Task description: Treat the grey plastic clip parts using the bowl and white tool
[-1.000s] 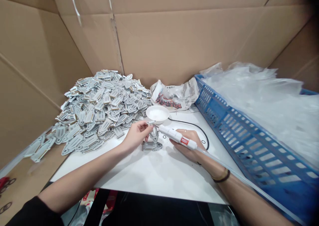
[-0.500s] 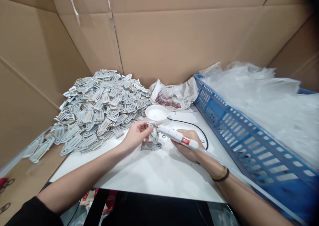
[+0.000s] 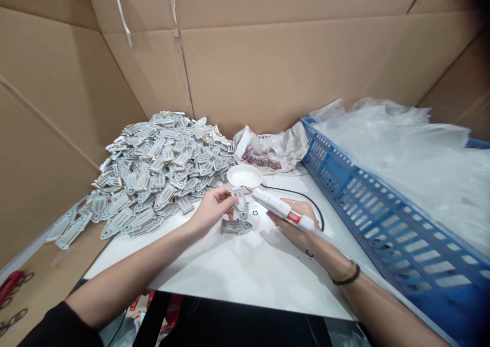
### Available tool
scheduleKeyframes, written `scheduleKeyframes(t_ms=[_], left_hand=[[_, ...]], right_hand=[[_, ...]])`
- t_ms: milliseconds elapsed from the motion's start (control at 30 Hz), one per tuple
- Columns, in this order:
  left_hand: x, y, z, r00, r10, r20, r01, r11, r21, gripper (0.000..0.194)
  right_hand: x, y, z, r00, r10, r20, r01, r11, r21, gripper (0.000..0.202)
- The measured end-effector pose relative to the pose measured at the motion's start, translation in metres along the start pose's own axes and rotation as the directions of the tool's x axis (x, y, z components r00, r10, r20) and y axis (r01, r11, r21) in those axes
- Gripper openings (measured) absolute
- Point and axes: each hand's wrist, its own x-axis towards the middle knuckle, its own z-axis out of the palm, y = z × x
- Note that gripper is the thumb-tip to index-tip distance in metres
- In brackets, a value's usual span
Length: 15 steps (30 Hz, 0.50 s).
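Head view: left hand (image 3: 212, 210) pinched gray part (image 3: 239, 200) between thumb and fingertips, long axis about 11-to-5, over white table (image 3: 214, 270); right hand (image 3: 300, 222) closed round white tool (image 3: 278, 206), tip toward 10, dish (image 3: 245, 175) at part's 12.

Small light-grey slotted plate (image 3: 239, 200), rounded at one end, held up at a tilt over the white tabletop (image 3: 214, 270); a similar grey slotted piece (image 3: 230, 227) lies just below it, on the tabletop. White cylindrical hand tool (image 3: 277, 207) with thin pointed tip, red label near its rear and pale tube running from that end, held slanting, tip by the plate's upper end; whether the two touch, cannot tell.
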Motion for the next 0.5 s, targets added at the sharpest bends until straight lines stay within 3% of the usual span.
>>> scheduleKeyframes(t_ms=[233,367,500], left_hand=[[0.005,0.016,-0.016,0.995,0.010,0.097,-0.015,0.999,0.046,0.028],[0.022,0.041,-0.049,0.996,0.081,-0.019,-0.075,0.971,0.228,0.024],[0.058,0.077,-0.090,0.983,0.143,-0.119,-0.069,0.875,0.479,0.021]], right_hand=[[0.004,0.003,-0.003,0.998,-0.029,-0.047,0.027,0.999,-0.041,0.036],[0.005,0.005,-0.005,0.995,0.008,-0.103,-0.014,0.999,-0.050,0.034],[0.006,0.006,-0.005,0.991,0.039,-0.126,-0.044,0.998,-0.036,0.033]])
